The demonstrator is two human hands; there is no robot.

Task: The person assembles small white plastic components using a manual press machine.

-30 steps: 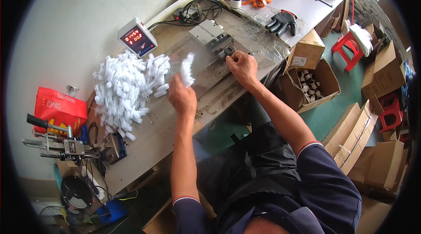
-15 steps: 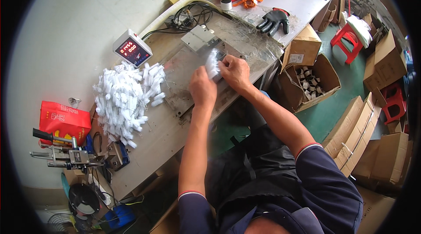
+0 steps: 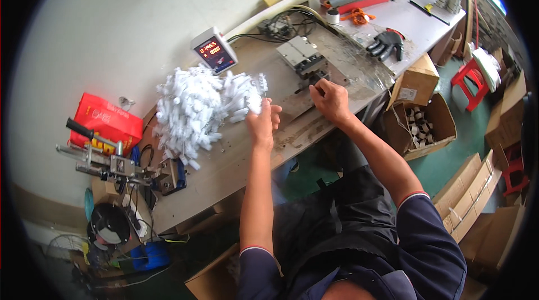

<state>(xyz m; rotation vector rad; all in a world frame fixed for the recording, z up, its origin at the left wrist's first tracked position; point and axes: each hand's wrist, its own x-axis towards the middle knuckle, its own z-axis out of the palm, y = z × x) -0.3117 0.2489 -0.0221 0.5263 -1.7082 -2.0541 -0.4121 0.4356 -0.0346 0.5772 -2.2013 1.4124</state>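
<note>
My left hand [image 3: 263,125] pinches the thin wire stem of a small white-bristled brush [image 3: 261,82], held upright at the right edge of a heap of similar white brushes [image 3: 191,109]. Its other fingers are loosely spread. Just in front of a metal block fixture [image 3: 303,55] on the bench, my right hand [image 3: 333,101] is closed, fingers curled in. Whether anything small sits between those fingertips is hidden.
Behind the heap stands a counter box with a lit display [image 3: 215,50]. A lever press [image 3: 120,165] and a red bag [image 3: 106,123] are at left. A black glove [image 3: 386,45] lies farther right. Open cartons [image 3: 443,128] stand beyond the bench's right edge [image 3: 387,89].
My hands have moved apart. The left went from beside the fixture to the heap with a brush; the right stays near the fixture. The whole view has shifted, so bench things appear farther right.
</note>
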